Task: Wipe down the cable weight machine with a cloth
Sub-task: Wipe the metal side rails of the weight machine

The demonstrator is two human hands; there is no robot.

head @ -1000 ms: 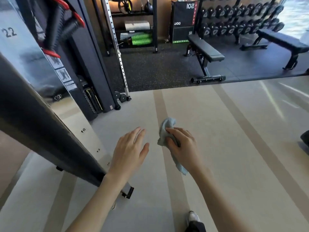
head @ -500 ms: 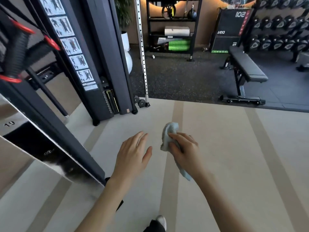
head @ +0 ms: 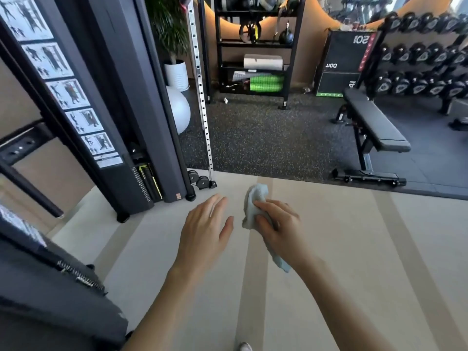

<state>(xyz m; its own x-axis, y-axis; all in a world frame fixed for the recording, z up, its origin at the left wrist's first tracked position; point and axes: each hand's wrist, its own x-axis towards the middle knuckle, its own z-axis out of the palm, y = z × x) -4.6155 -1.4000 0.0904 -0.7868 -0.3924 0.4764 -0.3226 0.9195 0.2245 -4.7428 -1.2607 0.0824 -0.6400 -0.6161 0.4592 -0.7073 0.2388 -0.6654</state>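
Note:
The dark cable weight machine [head: 119, 102] fills the left side, with exercise picture stickers on its column and a weight stack at its foot. A perforated silver rail [head: 202, 105] of it stands further back. My right hand [head: 278, 224] grips a bunched light-blue cloth [head: 254, 203], whose tail hangs below my wrist. My left hand [head: 205, 229] hovers beside it, fingers apart and holding nothing. Both hands are over the pale floor, apart from the machine.
A black flat bench [head: 374, 130] stands at the right on dark rubber flooring. A dumbbell rack [head: 425, 59] is behind it, a black shelf unit [head: 253, 59] at the back, and a grey exercise ball [head: 178, 110] and a potted plant by the machine. My shoe [head: 245, 347] shows below.
My view has lifted and turned left, bringing the machine's stickered column and weight stack into view. Both hands keep the same pose, with the cloth still gripped.

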